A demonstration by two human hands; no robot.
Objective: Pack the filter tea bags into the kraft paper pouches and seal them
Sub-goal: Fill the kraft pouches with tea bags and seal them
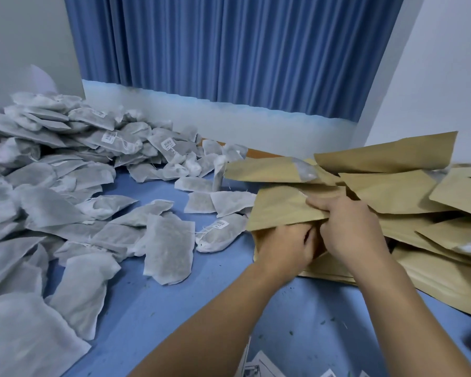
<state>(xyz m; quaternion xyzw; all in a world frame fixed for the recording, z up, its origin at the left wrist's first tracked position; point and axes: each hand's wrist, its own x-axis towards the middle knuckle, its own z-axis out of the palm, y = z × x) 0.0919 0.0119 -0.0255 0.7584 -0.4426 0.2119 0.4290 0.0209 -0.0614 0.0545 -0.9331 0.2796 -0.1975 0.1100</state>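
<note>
The left hand (286, 247) is curled, its fingers tucked against the near edge of one brown paper pouch (282, 208), gripping it from below. The right hand (350, 227) sits just beside it, the two hands touching, with one digit laid flat on top of the same pouch and the rest of its fingers folded round the edge. So two hands hold a single pouch, which lies tilted, its far end resting on the heap behind.

That heap of pouches (408, 191) spreads to the right of the hands. I make out more than ten, but they overlap too much for a true count. One pouch at the back (269, 170) shows a pale see-through patch at its edge; I cannot tell whether that is a tea bag or a window.

To the left, well apart from the hands, lies the pile of tea bags (52, 170), white and filled with grey, far too many to count, certainly dozens. Loose ones trail toward the pouches; one lies near the left hand (169, 248). Four carry small printed tags that I can see.

All of it rests on a blue surface (152, 308). Some printed sheets (259, 365) lie at the near edge, and one blue curtain (242, 47) hangs behind.
</note>
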